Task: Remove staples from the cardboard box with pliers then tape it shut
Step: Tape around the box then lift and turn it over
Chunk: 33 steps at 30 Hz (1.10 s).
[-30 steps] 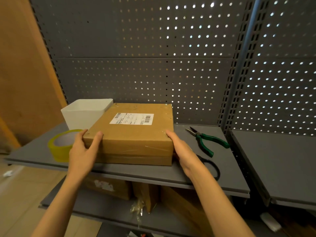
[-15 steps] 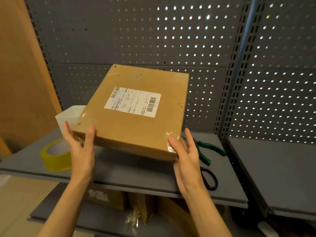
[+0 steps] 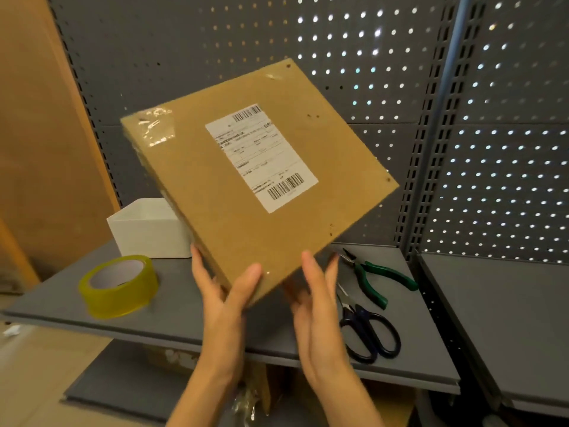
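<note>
A flat brown cardboard box (image 3: 215, 192) with a white shipping label (image 3: 261, 157) is held up in the air, tilted and turned so one corner points down. My left hand (image 3: 224, 291) grips that lower corner, thumb on the labelled face. My right hand (image 3: 314, 294) presses against the box's lower right edge from below. Green-handled pliers (image 3: 374, 277) lie on the grey shelf (image 3: 191, 318) just right of my right hand. A roll of yellowish tape (image 3: 118, 285) stands on the shelf at the left.
Dark-handled scissors (image 3: 368, 331) lie in front of the pliers. A white open box (image 3: 147, 231) stands behind the tape. Grey pegboard (image 3: 338, 41) backs the shelf, a wooden panel (image 3: 37, 134) flanks the left, and a second shelf (image 3: 505, 318) adjoins at the right.
The box went from lying flat on the shelf to being lifted and rotated, one corner now down. Both hands moved together toward that lower corner.
</note>
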Each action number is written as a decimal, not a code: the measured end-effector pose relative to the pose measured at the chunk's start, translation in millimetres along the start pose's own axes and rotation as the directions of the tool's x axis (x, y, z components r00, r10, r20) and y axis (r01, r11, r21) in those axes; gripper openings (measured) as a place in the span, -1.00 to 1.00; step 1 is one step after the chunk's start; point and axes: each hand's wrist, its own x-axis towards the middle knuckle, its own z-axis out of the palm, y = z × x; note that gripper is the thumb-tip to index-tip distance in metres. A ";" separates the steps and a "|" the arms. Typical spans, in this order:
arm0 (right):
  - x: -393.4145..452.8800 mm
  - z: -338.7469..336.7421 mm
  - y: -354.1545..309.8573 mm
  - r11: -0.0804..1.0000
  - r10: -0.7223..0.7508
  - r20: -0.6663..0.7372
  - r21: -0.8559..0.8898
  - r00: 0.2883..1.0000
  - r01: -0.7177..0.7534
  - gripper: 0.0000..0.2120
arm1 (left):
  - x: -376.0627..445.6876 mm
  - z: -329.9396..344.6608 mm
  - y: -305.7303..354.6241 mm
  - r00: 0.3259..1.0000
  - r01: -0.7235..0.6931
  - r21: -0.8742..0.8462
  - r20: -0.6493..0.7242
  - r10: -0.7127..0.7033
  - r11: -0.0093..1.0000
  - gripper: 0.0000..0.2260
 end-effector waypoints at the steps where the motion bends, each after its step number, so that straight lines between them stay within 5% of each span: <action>1: 6.1 -4.8 -5.2 1.000 -0.009 -0.038 -0.030 0.999 0.008 0.19 | 4.3 -8.7 2.0 1.000 0.028 -0.012 0.007 -0.027 1.000 -0.22; 8: 23.9 -22.4 -12.7 0.963 -0.176 -0.159 -0.233 0.971 0.136 0.28 | 15.6 -44.6 2.6 0.989 0.148 -0.050 0.021 -0.147 0.988 -0.42; 13: 22.8 -29.5 -10.6 0.969 -0.197 -0.239 -0.192 0.951 0.153 0.26 | 25.7 -63.6 5.9 0.978 0.208 -0.061 0.004 -0.208 0.976 -0.68; 23: 17.6 -41.5 10.7 0.938 -0.095 -0.326 -0.346 0.941 -0.026 -0.60 | 53.8 -104.2 7.8 0.948 0.318 0.035 -0.001 -0.318 0.948 -0.60; 33: 9.1 -25.5 30.1 0.827 -0.231 -0.429 -0.559 0.874 -0.056 -0.37 | 78.8 -116.2 -8.9 0.931 0.364 0.004 -0.011 -0.364 0.931 -0.56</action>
